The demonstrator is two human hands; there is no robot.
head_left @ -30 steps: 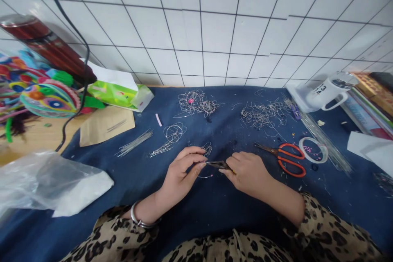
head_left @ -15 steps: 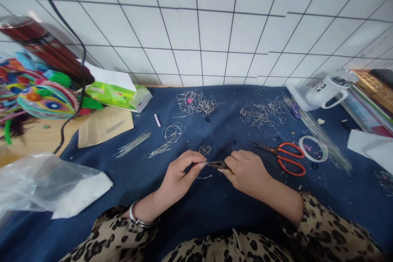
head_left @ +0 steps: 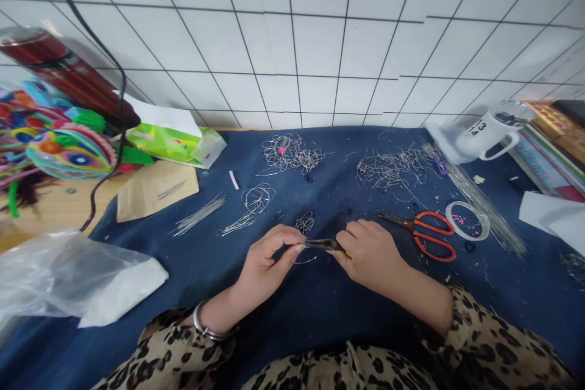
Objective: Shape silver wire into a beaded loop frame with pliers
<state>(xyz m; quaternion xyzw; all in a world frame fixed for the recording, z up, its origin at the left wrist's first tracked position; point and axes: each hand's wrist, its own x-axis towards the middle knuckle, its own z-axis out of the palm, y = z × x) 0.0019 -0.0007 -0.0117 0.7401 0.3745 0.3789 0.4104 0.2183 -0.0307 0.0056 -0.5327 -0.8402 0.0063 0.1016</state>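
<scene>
Head view: pliers [head_left: 323, 244] lie crosswise, long axis left-right, right hand [head_left: 371, 255] clamped round their right end, tips reaching the left hand [head_left: 269, 262], whose thumb and forefinger pinch together, seemingly on a thin wire [head_left: 307, 262] curving just below the pliers.

We see left hand [head_left: 269, 259] pinching thin wire [head_left: 307, 261], right hand [head_left: 370, 253] gripping pliers [head_left: 328, 245], frame centre; scissors [head_left: 411, 225] right of centre.

Over my feed I watched a leopard-print left sleeve [head_left: 169, 353] and right sleeve [head_left: 498, 347], tan with blackish spots, a matching garment front [head_left: 336, 373], and a silver-toned bangle [head_left: 197, 319] around the left wrist [head_left: 212, 309].
</scene>
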